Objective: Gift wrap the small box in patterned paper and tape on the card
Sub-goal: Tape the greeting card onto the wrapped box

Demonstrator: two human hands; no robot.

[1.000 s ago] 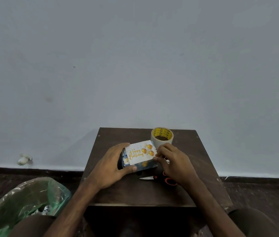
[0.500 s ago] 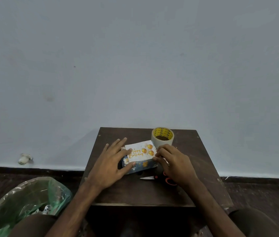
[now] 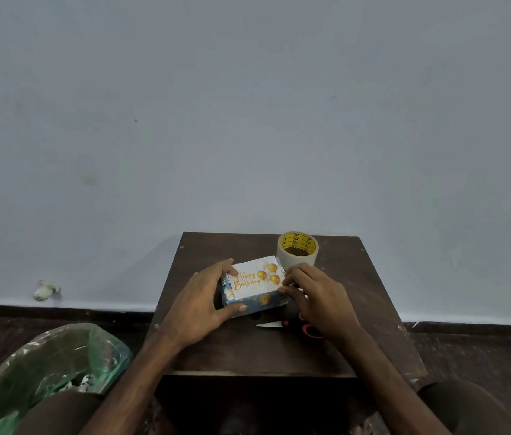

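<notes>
Gift-wrapped box (image 3: pixel 257 304) sat on the dark wooden surface (image 3: pixel 357 293), with the birthday card (image 3: pixel 254 279) flat on its top. The left grip (image 3: pixel 197 306) clasped the box's left end — thumb on the near side, fingers over the top. The right grip (image 3: pixel 320 296) set bent fingertips at the card's right edge; pinching or pressing could not be told. The tape roll (image 3: pixel 298 249) stood just behind, the scissors (image 3: pixel 271 324) just in front.

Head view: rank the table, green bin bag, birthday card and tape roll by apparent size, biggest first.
1. table
2. green bin bag, nearer the camera and cropped
3. birthday card and tape roll: about alike, card partly covered
</notes>
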